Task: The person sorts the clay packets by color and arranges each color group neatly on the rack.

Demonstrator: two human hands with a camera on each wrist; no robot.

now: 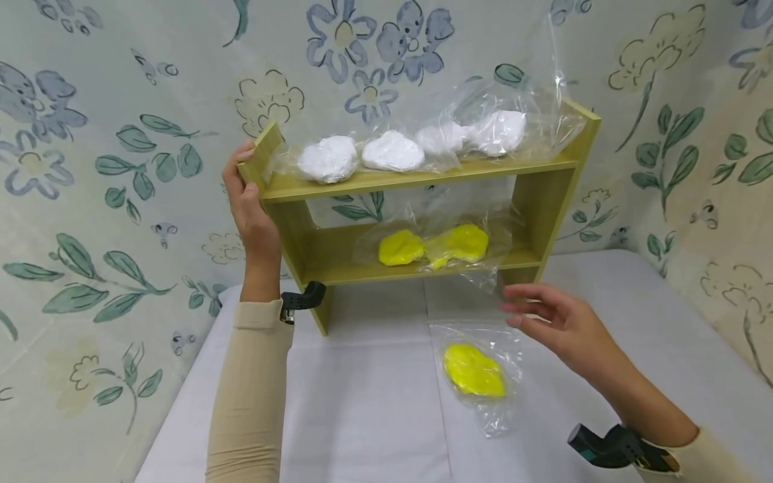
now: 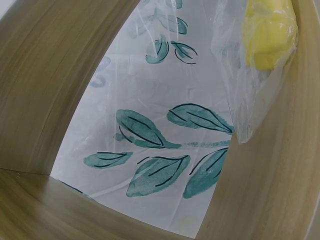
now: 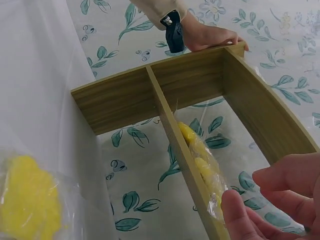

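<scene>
My left hand [image 1: 252, 213] grips the upper left corner of a small wooden shelf [image 1: 410, 274], its fingers over the side panel's edge. My right hand [image 1: 558, 325] hovers by the shelf's lower right, fingers loosely bent and apart, holding nothing. The middle board bears yellow clay-like lumps [image 1: 401, 247] in clear plastic bags; in the right wrist view, the bagged yellow lumps [image 3: 204, 170] lie just beyond my fingertips. Along the top board sit several bagged white lumps [image 1: 392, 151]. Another bagged yellow lump [image 1: 474, 370] lies on the table, below and left of my right hand.
A white cloth covers the table [image 1: 362, 409] under the shelf. Behind and at the sides hangs a floral-patterned cloth [image 1: 151, 268], also visible through the shelf's open back. Loose plastic from the bags [image 1: 483, 275] hangs over the middle board's front edge.
</scene>
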